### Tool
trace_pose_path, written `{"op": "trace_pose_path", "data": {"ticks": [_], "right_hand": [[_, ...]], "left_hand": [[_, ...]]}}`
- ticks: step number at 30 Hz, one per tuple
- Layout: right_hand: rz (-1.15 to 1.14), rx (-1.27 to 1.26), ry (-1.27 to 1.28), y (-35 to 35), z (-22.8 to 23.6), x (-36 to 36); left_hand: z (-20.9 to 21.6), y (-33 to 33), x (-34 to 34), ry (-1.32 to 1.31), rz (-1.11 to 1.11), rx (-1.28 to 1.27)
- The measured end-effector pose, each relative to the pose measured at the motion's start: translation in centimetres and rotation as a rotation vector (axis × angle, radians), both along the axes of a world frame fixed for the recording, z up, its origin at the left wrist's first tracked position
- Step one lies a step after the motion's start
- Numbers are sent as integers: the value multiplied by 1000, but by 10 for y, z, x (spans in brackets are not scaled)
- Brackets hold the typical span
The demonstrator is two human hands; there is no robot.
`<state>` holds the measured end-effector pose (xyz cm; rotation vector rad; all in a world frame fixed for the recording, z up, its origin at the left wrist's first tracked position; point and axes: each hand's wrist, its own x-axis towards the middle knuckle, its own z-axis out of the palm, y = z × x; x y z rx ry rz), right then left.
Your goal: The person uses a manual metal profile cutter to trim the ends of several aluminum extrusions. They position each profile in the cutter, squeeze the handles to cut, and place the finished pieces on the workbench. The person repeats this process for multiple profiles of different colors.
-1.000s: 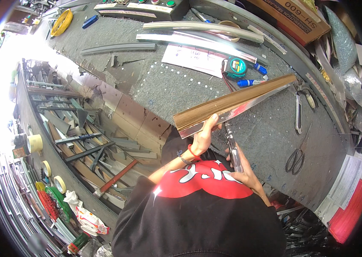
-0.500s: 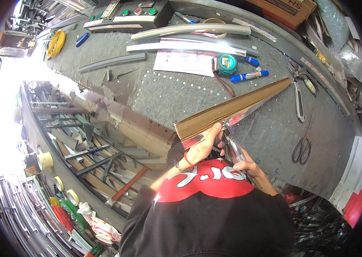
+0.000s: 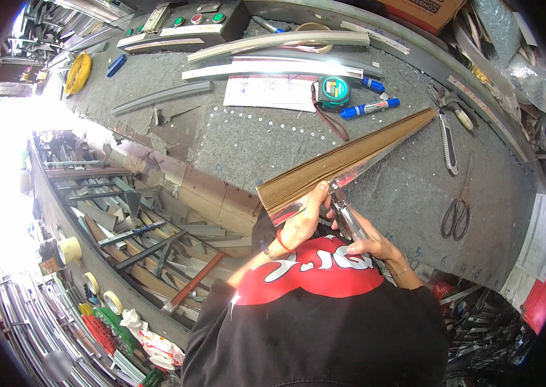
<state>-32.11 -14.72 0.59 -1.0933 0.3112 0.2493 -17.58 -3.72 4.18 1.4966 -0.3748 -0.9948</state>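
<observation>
Bench (image 3: 408,213): grey top beyond the hands, partly masked by the stack.
Stack (image 3: 344,158): brown, many-layered, at 1 o'clock from the hands, its length running from 8 to 2 o'clock over the bench. Probably light and firm lengthwise, its layers liable to slide or fan; best held across the full thickness, near the middle. Underside hidden; contact with the bench cannot be told.
Left hand (image 3: 306,216): fingers pinched on the stack's near side, towards its 8 o'clock end, thumb uppermost; the fingertips beneath are hidden.
Right hand (image 3: 376,245): fingers curled closely round the tool, partly masked by it.
Tool (image 3: 348,222): shiny, its head at 11 o'clock, by the stack's near edge; its mouth is too small to make out.
</observation>
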Motion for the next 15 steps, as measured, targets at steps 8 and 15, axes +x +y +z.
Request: {"op": "trace_pose_path", "data": {"ticks": [8, 15], "right_hand": [[-46, 1, -57, 9, -8, 0], [-206, -67, 28, 27, -9, 6]], "left_hand": [[-2, 2, -1, 10, -5, -31], [-7, 4, -6, 52, 18, -4]]}}
